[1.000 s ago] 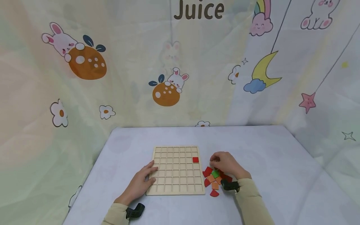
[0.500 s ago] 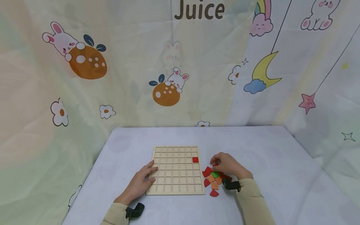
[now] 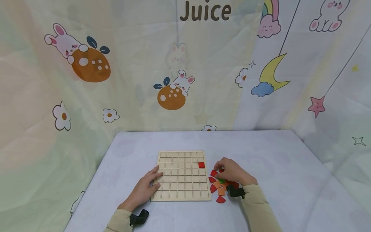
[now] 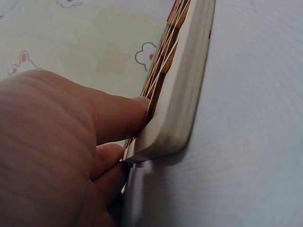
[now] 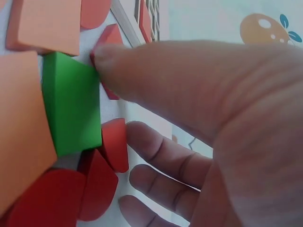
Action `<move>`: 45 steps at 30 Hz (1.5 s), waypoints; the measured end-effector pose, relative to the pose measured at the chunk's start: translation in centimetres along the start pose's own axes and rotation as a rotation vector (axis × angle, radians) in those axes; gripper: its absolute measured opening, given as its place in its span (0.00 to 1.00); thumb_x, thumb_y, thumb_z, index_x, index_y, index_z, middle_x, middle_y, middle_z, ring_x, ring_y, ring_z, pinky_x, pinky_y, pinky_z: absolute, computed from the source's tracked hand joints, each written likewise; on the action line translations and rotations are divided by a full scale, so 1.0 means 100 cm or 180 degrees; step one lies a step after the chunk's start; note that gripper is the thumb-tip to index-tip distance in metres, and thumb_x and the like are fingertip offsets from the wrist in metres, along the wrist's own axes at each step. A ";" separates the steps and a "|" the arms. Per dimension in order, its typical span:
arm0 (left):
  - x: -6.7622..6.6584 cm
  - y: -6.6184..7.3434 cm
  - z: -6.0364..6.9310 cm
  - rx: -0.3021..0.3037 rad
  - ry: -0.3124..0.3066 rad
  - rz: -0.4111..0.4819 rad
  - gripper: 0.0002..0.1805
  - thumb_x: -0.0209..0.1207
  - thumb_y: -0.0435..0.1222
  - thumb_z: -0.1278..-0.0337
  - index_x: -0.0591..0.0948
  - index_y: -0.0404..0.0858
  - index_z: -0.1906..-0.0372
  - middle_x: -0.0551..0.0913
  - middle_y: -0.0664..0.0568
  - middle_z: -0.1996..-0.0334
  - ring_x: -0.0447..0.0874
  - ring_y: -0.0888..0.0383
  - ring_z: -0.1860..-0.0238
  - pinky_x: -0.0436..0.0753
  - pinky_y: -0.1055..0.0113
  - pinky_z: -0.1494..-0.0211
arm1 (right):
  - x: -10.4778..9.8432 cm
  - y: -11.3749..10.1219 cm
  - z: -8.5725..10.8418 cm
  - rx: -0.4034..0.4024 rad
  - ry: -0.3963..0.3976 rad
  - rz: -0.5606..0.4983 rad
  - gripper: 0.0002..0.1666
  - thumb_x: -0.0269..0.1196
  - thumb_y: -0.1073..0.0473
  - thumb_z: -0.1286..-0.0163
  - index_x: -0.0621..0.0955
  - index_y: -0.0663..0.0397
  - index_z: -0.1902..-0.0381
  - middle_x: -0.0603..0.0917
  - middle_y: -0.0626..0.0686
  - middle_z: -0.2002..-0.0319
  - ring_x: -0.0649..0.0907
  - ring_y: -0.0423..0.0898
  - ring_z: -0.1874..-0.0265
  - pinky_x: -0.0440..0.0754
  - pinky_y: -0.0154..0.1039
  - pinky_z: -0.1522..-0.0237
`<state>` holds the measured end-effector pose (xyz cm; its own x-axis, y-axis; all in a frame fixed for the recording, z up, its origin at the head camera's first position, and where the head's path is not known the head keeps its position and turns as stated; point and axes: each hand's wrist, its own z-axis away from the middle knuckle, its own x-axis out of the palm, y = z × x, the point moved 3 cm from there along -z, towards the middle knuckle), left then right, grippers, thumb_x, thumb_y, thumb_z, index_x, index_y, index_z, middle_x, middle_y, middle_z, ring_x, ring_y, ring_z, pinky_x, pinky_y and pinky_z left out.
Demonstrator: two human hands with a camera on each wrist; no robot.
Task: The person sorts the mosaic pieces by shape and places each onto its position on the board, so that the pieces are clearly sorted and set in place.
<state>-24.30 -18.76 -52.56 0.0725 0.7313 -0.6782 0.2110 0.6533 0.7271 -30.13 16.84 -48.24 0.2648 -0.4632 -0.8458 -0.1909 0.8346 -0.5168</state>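
A pale wooden grid board (image 3: 155,193) lies on the table with a red square tile (image 3: 201,165) in one cell near its right edge. My left hand (image 3: 143,187) rests at the board's left edge, fingers extended; in the left wrist view its thumb (image 4: 128,118) touches the grid side. To the right of the board, my right hand (image 3: 232,170) is over a pile of loose pieces. In the right wrist view its thumb touches a red piece (image 5: 112,87), and a gap separates thumb and visible fingers. Close to those fingertips lies another red piece (image 5: 116,144).
A green block (image 5: 73,109) sits among the loose pieces, beside orange squares (image 3: 221,192) and several red ones. One red quarter-round piece (image 3: 221,199) lies nearest the front. White cloth covers the table (image 3: 139,141); a printed curtain (image 3: 133,64) hangs behind it.
The right hand has shifted slightly left over the pile. A red piece by its thumb has moved a little away from the others. My left hand and the board stay put.
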 end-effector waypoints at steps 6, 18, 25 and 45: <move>0.000 -0.001 0.000 0.0011 0.0001 0.0013 0.23 0.63 0.33 0.39 0.78 0.41 0.38 0.60 0.51 0.25 0.54 0.47 0.25 0.59 0.45 0.26 | 0.002 -0.002 -0.003 0.0037 0.0126 0.0078 0.10 0.70 0.61 0.41 0.84 0.48 0.60 0.77 0.46 0.66 0.74 0.44 0.65 0.80 0.40 0.61; 0.001 -0.003 0.000 0.0018 0.0007 0.0075 0.23 0.63 0.33 0.39 0.78 0.43 0.38 0.60 0.51 0.25 0.55 0.47 0.25 0.61 0.46 0.26 | 0.009 -0.004 -0.007 0.0140 0.0329 0.0184 0.14 0.73 0.57 0.43 0.83 0.48 0.59 0.77 0.47 0.67 0.74 0.45 0.66 0.79 0.39 0.63; 0.000 -0.002 0.000 -0.0025 0.0033 0.0028 0.22 0.63 0.33 0.39 0.79 0.42 0.39 0.60 0.51 0.25 0.55 0.46 0.25 0.60 0.45 0.26 | 0.010 -0.008 -0.008 0.0057 0.0451 0.0344 0.12 0.73 0.58 0.43 0.85 0.50 0.60 0.78 0.46 0.67 0.74 0.44 0.67 0.79 0.39 0.63; -0.002 0.001 -0.001 -0.0086 0.0129 -0.0391 0.32 0.65 0.37 0.42 0.71 0.32 0.33 0.62 0.42 0.27 0.49 0.40 0.24 0.50 0.41 0.24 | 0.015 -0.021 -0.012 -0.0072 0.0713 0.0163 0.12 0.71 0.59 0.40 0.85 0.50 0.57 0.81 0.47 0.63 0.78 0.44 0.64 0.83 0.44 0.56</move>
<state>-24.43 -18.77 -52.31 0.0081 0.6525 -0.7577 0.1895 0.7430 0.6419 -30.49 14.04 -48.58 0.0383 -0.4772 -0.8780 -0.2205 0.8529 -0.4732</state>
